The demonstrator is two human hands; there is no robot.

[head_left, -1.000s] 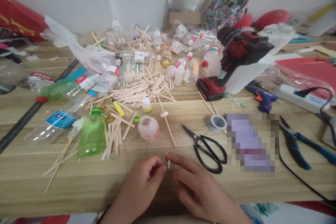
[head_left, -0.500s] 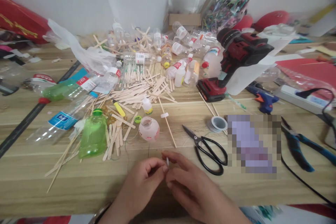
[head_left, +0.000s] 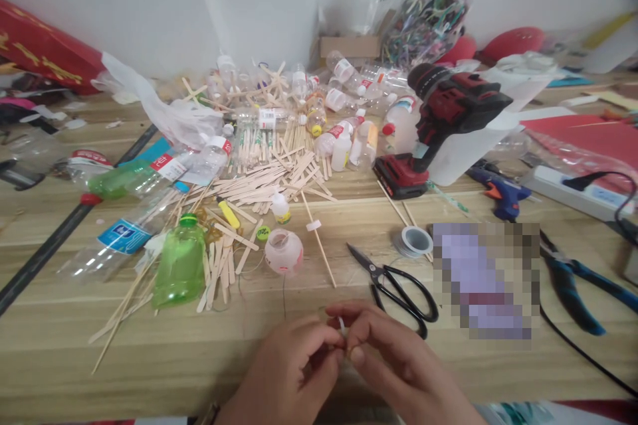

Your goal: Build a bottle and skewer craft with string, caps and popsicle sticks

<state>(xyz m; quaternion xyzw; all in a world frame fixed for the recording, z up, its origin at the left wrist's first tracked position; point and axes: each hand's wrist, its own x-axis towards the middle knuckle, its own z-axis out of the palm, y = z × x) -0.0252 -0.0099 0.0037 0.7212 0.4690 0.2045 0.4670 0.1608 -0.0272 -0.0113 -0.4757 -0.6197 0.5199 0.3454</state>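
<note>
My left hand (head_left: 294, 368) and my right hand (head_left: 401, 362) meet fingertip to fingertip over the near edge of the table. Between them is a small white piece (head_left: 341, 324), pinched and mostly hidden by the fingers. Beyond the hands stands a squat, pinkish translucent bottle (head_left: 284, 260), its mouth uncapped. A thin thread (head_left: 284, 295) runs on the table between it and my left hand. To its right lies a wooden skewer (head_left: 326, 259) with a white ring (head_left: 314, 225) around it. Black-handled scissors (head_left: 381, 272) lie just past my right hand.
A spool of grey wire (head_left: 417, 242), a red cordless drill (head_left: 443, 119), a glue gun (head_left: 503, 192) and pliers (head_left: 568, 279) are on the right. Craft sticks (head_left: 264, 179), a green bottle (head_left: 180, 265) and several clear bottles cover the left and back.
Both hands have shifted right and slightly down in view, still pinching the small white piece. The camera view has tilted slightly; the things on the table look unmoved.
</note>
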